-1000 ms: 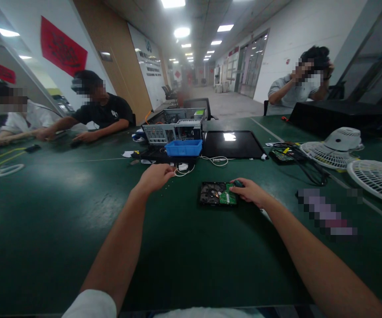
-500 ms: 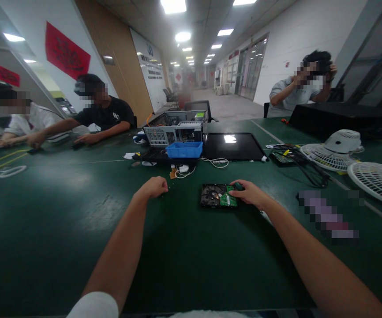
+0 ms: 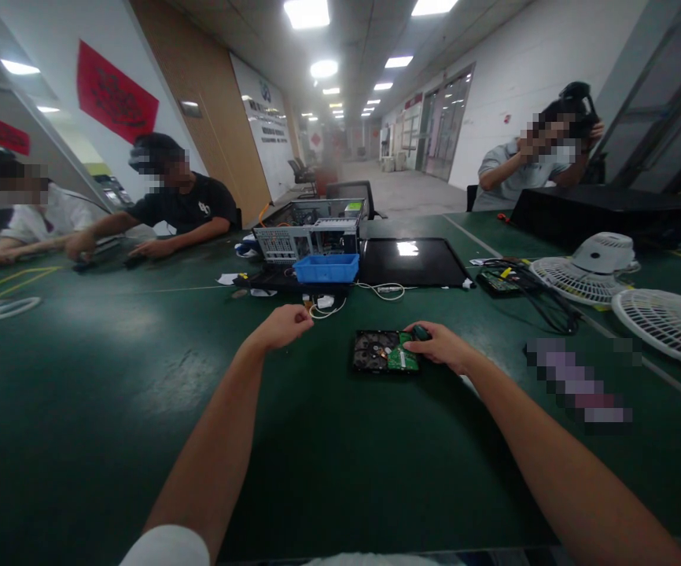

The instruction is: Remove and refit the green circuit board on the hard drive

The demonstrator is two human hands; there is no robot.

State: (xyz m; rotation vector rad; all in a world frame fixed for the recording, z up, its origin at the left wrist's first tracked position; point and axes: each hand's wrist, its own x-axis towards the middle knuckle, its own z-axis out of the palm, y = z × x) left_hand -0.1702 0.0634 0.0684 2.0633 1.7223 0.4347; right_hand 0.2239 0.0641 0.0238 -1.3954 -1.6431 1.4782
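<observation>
One rectangular black-and-green hard drive [image 3: 385, 351] lies on the dark-green worktop [image 3: 317, 448], seemingly steadied by my right hand [image 3: 442, 347], curled round a dark-green handle [image 3: 421, 333]; my left hand [image 3: 282, 327] is pinched closed, contents, if any, unclear from here.

No text is legible, even on the wall sign [image 3: 263, 130] and large red poster [image 3: 116, 93].

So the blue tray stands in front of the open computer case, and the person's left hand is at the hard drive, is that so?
Not quite: the head view shows the right hand at the hard drive; the left hand is apart from it. The blue tray does stand in front of the open computer case.
</observation>
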